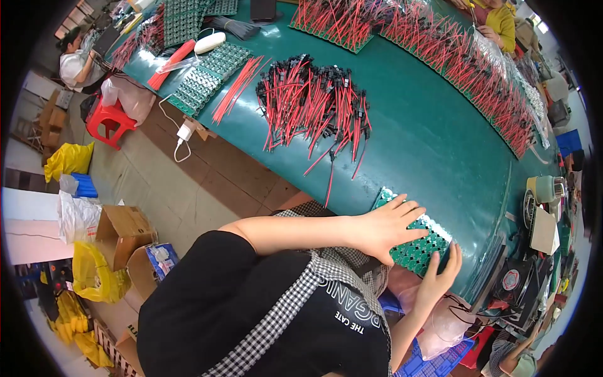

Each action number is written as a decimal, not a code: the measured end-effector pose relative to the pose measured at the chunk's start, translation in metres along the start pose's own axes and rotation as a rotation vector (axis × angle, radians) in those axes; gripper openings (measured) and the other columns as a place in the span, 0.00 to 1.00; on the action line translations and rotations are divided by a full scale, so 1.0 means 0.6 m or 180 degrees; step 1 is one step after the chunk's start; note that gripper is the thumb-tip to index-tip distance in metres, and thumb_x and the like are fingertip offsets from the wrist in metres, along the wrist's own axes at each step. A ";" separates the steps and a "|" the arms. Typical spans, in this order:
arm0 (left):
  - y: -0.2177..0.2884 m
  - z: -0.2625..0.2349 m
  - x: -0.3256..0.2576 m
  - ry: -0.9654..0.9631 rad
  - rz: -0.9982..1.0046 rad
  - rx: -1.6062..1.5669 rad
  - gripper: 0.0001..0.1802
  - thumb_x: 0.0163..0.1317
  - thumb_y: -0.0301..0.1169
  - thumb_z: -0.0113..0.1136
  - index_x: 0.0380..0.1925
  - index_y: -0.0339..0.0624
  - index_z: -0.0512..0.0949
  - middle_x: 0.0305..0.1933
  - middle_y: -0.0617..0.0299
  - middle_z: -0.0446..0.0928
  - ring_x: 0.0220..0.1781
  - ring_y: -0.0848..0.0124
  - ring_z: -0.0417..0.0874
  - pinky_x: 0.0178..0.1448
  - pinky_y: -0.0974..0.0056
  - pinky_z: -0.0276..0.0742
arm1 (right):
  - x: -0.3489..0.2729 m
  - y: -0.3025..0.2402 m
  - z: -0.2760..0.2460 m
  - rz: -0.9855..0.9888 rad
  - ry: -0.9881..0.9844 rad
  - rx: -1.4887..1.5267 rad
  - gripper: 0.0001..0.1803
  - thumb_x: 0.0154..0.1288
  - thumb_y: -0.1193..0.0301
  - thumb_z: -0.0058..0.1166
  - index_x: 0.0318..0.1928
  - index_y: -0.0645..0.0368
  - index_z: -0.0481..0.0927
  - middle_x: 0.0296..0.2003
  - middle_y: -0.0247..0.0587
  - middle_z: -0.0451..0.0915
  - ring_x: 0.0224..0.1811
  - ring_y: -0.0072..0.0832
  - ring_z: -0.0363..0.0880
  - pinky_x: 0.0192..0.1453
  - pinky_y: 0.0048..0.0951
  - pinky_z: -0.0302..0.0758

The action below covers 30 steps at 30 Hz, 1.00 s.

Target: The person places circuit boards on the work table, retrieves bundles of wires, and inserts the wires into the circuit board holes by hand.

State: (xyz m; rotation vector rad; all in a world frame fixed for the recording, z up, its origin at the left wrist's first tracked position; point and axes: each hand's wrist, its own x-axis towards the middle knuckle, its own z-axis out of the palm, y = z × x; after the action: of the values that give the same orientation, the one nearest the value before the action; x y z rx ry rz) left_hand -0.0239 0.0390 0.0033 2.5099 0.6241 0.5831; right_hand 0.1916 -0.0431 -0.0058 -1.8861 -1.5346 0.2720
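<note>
A green circuit board panel (411, 252) with rows of small parts lies at the table's near edge in front of me. My left hand (391, 230) rests flat over its left side, fingers spread. At the panel's right near corner is my right hand (441, 271), thumb and fingers apart, touching or close to the edge; whether it presses on the board I cannot tell. Beyond the hands, to the left, a heap of red and black wire leads (314, 103) with black connectors is spread out. One loose lead (330, 179) sticks out toward me.
The green table (433, 132) carries a long row of wired panels (452, 69) along its far side. Bare panels (207, 78), a bundle of red wires (237, 88) and a white oval object (210, 42) lie left. A red stool (110, 122) stands beside the table. Other people sit farther off.
</note>
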 end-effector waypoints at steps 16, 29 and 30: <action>-0.068 -0.062 -0.089 0.1565 -0.2003 0.1667 0.10 0.47 0.33 0.66 0.24 0.45 0.74 0.29 0.63 0.69 0.36 0.64 0.70 0.43 0.60 0.63 | 0.017 -0.058 0.036 -0.0424 -0.0010 -0.1468 0.19 0.67 0.72 0.46 0.58 0.61 0.70 0.65 0.53 0.61 0.68 0.46 0.58 0.69 0.50 0.54; -0.020 -0.077 -0.098 0.1355 -0.2112 -0.2801 0.05 0.57 0.18 0.58 0.33 0.34 0.73 0.35 0.56 0.79 0.36 0.71 0.84 0.38 0.69 0.79 | 0.028 -0.205 0.107 0.1036 -0.1224 0.2611 0.05 0.60 0.78 0.60 0.36 0.68 0.81 0.34 0.38 0.80 0.31 0.18 0.79 0.33 0.16 0.76; -0.022 -0.072 -0.103 0.1351 -0.2126 -0.2845 0.05 0.57 0.18 0.58 0.33 0.34 0.73 0.35 0.56 0.79 0.36 0.71 0.84 0.38 0.69 0.79 | 0.035 -0.204 0.106 0.1099 -0.1221 0.2629 0.05 0.60 0.78 0.60 0.35 0.68 0.81 0.34 0.38 0.81 0.31 0.18 0.79 0.33 0.16 0.76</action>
State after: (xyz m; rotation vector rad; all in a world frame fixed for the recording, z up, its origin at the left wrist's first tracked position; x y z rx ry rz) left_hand -0.1000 0.0322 0.0129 1.2543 1.0080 0.8773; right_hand 0.0667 0.0088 0.0276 -1.4358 -1.0382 1.2698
